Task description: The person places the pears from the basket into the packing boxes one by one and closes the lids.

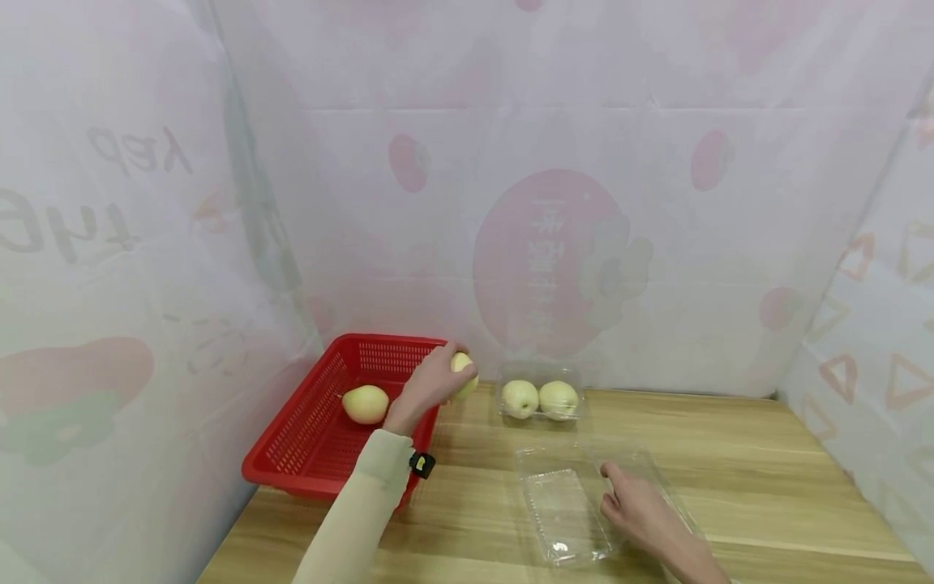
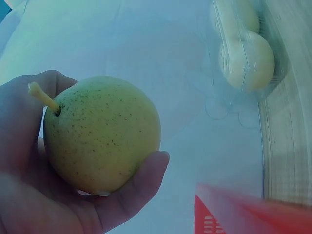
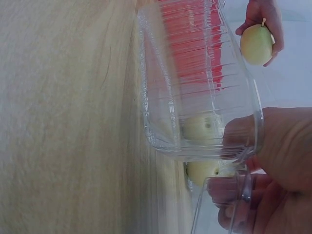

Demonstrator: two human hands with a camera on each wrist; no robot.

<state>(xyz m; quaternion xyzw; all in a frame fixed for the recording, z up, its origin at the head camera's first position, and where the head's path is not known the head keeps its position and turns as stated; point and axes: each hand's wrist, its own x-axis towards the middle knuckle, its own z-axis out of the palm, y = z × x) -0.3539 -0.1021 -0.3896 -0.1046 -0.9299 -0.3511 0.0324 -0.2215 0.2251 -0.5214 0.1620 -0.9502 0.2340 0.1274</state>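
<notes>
My left hand (image 1: 447,380) grips a yellow-green pear (image 1: 465,375) just above the right rim of a red plastic basket (image 1: 306,454). The left wrist view shows that speckled pear (image 2: 102,134) cradled by curled fingers (image 2: 141,180). A second pear (image 1: 366,404) lies inside the basket. An open, empty clear clamshell box (image 1: 565,507) sits on the table near me. My right hand (image 1: 620,491) holds it at its right wall, thumb (image 3: 280,146) on one side and fingers (image 3: 234,195) seen through the plastic (image 3: 195,87).
A shut clear box with two pears (image 1: 540,399) stands at the back of the wooden table (image 1: 730,487), right of the basket. Printed translucent sheets wall in the left, back and right sides.
</notes>
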